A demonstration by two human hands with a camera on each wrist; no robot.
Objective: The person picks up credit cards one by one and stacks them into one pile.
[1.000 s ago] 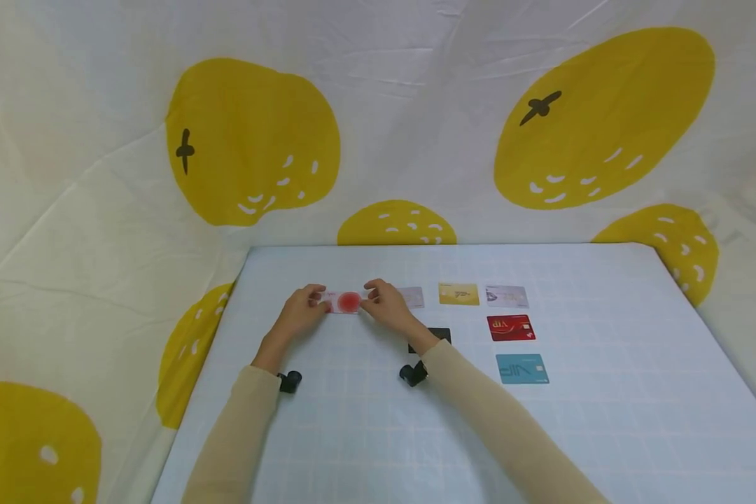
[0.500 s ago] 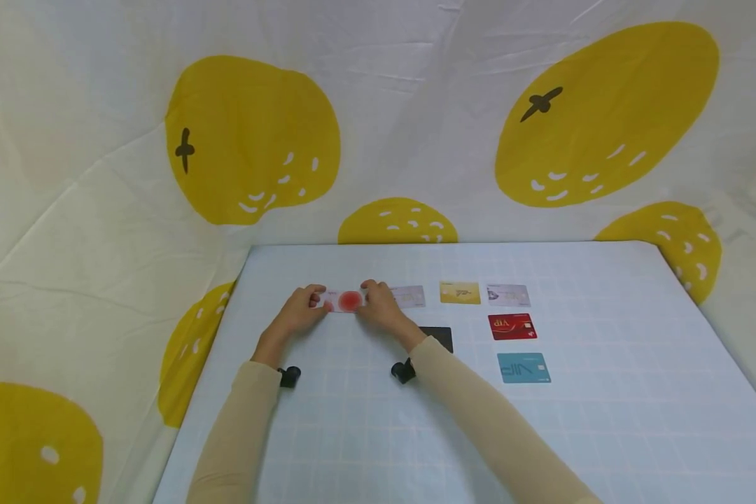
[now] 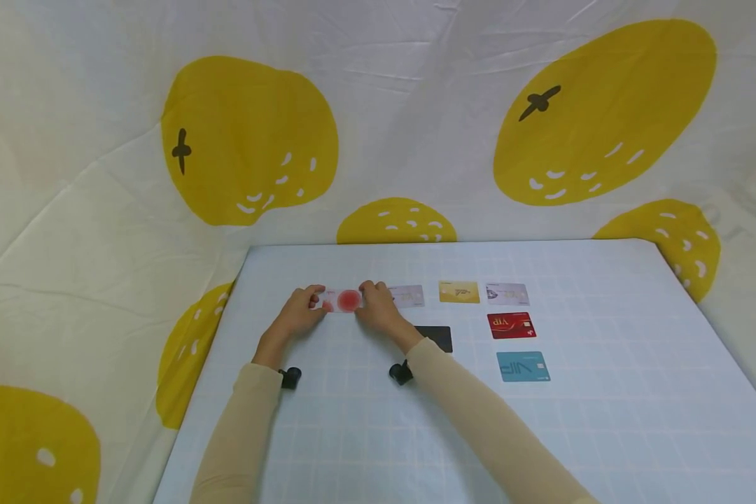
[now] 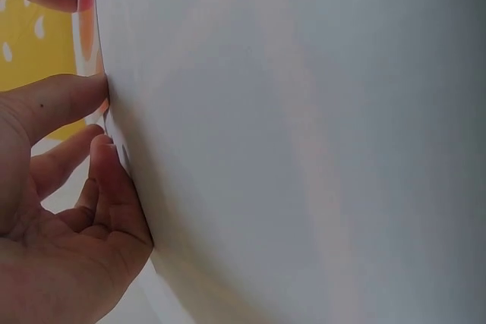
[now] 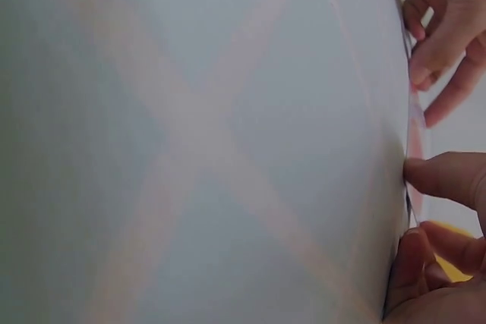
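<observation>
A pale card with a red circle (image 3: 349, 301) lies flat near the back left of the table. At its left end my left hand (image 3: 299, 309) holds it, thumb on the near edge and fingers at the far edge. My right hand (image 3: 379, 308) grips the right end the same way. The left wrist view looks low along the tabletop, with the left thumb (image 4: 72, 100) right at the card's edge. In the right wrist view the right thumb (image 5: 440, 176) also meets the card, which shows only as a thin reddish strip (image 5: 415, 138).
A pale purple card (image 3: 409, 296) lies just right of my right hand. Further right are a gold card (image 3: 459, 292), a silver card (image 3: 507, 294), a red VIP card (image 3: 511, 325) and a teal VIP card (image 3: 523, 367). The right forearm partly covers a black card (image 3: 439, 339).
My right hand has shifted slightly left, and its fingers have closed in on the card's right end. More of the pale purple card shows. The left hand stays in place.
</observation>
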